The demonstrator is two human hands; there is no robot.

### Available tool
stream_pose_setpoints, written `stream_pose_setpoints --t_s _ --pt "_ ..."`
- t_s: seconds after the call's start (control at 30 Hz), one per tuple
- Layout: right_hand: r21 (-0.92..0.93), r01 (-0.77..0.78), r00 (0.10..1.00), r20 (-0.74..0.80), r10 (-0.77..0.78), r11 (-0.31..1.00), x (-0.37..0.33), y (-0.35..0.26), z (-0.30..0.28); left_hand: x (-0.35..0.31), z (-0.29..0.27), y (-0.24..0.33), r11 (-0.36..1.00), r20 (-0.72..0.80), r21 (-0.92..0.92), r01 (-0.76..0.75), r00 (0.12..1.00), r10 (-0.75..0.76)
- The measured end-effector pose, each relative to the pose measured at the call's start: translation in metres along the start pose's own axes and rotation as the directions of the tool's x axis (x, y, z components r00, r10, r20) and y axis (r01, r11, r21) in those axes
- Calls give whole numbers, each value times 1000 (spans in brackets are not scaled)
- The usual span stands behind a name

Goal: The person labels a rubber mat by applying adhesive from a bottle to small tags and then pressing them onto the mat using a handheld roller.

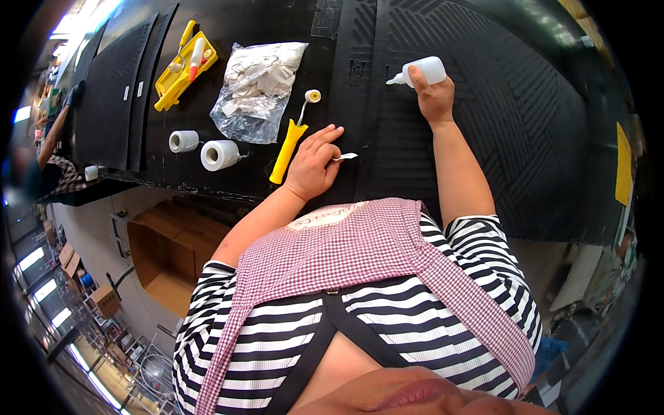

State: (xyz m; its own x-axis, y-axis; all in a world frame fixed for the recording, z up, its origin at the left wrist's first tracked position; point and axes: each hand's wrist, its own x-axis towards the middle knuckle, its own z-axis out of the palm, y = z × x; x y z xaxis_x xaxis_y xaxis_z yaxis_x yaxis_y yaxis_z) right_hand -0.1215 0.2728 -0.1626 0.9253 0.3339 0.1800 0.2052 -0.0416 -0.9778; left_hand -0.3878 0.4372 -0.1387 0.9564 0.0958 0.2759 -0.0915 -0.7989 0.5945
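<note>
My right hand [436, 97] grips a white squeeze bottle [430, 71], held on its side above the black ribbed rubber sheet [498, 104]. The bottle's narrow nozzle points left. Between the thumb and finger of my left hand [315, 166] is a small white slip [346, 157], its other fingers stretched out over the black surface. Just left of that hand lies a small paint roller [287, 149] with a yellow handle and a small roller head.
A clear plastic bag of white pieces [259, 83] lies beyond the roller. Two white rolls [220, 155] stand nearby, and a yellow tray [166, 93] holds a red-tipped bottle. Black sheets [111, 104] lie far left, near another person's arm [54, 135]. Below the table edge is a cardboard box [159, 266].
</note>
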Motion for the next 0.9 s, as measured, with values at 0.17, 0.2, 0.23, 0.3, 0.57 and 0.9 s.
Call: stream_pose_setpoints --t_s 0.17,0.2,0.23,0.3,0.57,0.9 --pt "6 11 994 -110 -10 1000 15 8 -12 1 -1 1 1000 -4 3 -4 1000 4" --pt "-12 17 991 -133 -18 1000 17 7 -13 1 -1 1 1000 -3 5 -3 1000 3" --pt "-29 2 992 -130 -6 1000 18 6 -14 1 -1 1 1000 -2 6 -3 1000 3" --pt "-64 -25 992 -124 17 998 18 4 -14 0 0 0 1000 3 10 -1 1000 1" --pt "-54 -13 989 -149 5 998 20 9 -13 0 0 0 1000 9 15 1 1000 -1" --pt "-126 -40 994 -107 27 991 12 4 -16 0 0 1 1000 2 2 -8 1000 8"
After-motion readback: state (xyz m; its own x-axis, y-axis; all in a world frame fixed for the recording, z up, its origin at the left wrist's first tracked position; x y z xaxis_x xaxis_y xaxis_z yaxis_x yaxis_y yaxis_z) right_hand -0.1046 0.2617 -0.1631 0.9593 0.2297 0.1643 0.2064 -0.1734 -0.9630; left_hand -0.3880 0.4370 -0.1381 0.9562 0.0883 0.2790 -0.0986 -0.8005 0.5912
